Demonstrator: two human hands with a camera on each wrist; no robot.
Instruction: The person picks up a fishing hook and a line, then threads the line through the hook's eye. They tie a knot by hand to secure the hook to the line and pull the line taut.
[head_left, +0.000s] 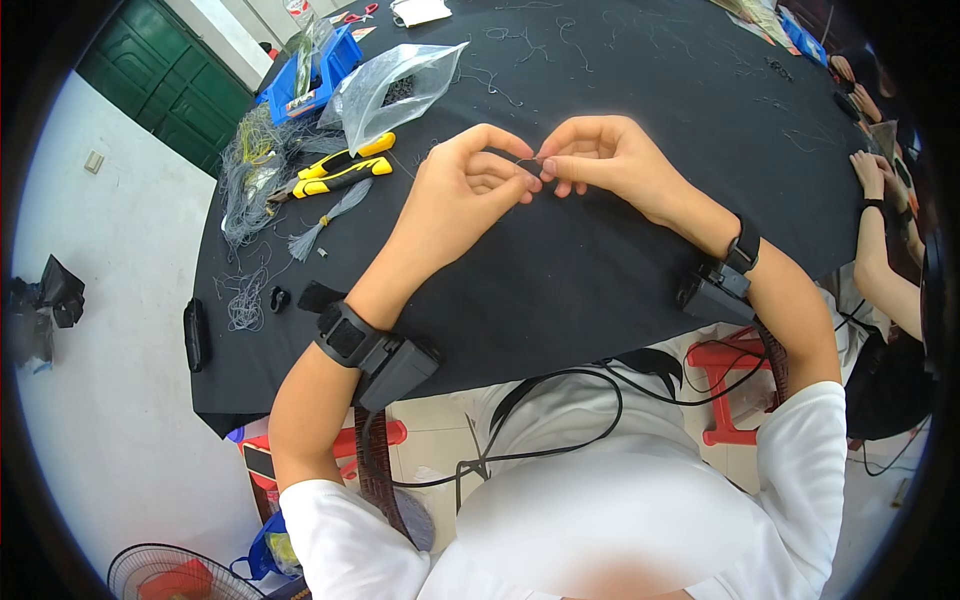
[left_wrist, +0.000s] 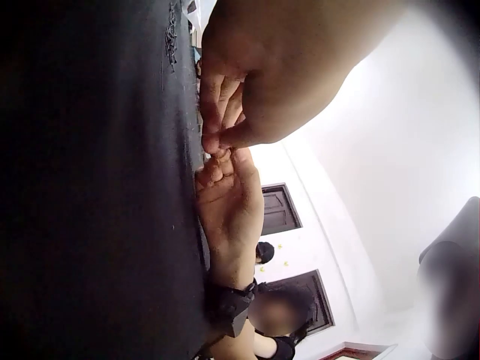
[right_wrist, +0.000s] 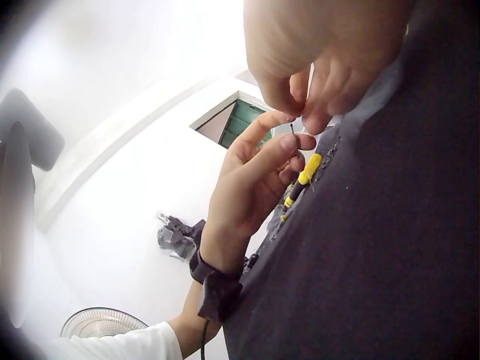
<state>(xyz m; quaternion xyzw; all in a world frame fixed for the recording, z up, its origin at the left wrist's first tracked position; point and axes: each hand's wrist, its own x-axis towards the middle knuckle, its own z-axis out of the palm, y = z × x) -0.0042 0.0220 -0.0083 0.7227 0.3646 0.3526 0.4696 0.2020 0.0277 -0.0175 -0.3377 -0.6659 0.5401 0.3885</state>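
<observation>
Over the black tablecloth (head_left: 560, 270), both hands meet fingertip to fingertip. Between them runs a short, very thin strand (head_left: 530, 158). My left hand (head_left: 445, 195) pinches it between thumb and finger, and in the right wrist view a thin dark piece (right_wrist: 292, 129) sticks up from those fingertips. Thumb and forefinger of my right hand (head_left: 625, 165) pinch at the strand's other end, right against the left fingertips. The strand is too fine to tell its exact kind. In the left wrist view the fingers hide it.
Left of the hands lie yellow-and-black pliers (head_left: 345, 175), a tied bundle of grey strands (head_left: 335, 215) and tangled thread (head_left: 245, 300). Beyond are a clear plastic bag (head_left: 430, 80) with dark bits and a blue basket (head_left: 345, 55). Another person's hands (head_left: 868, 172) work at the right edge.
</observation>
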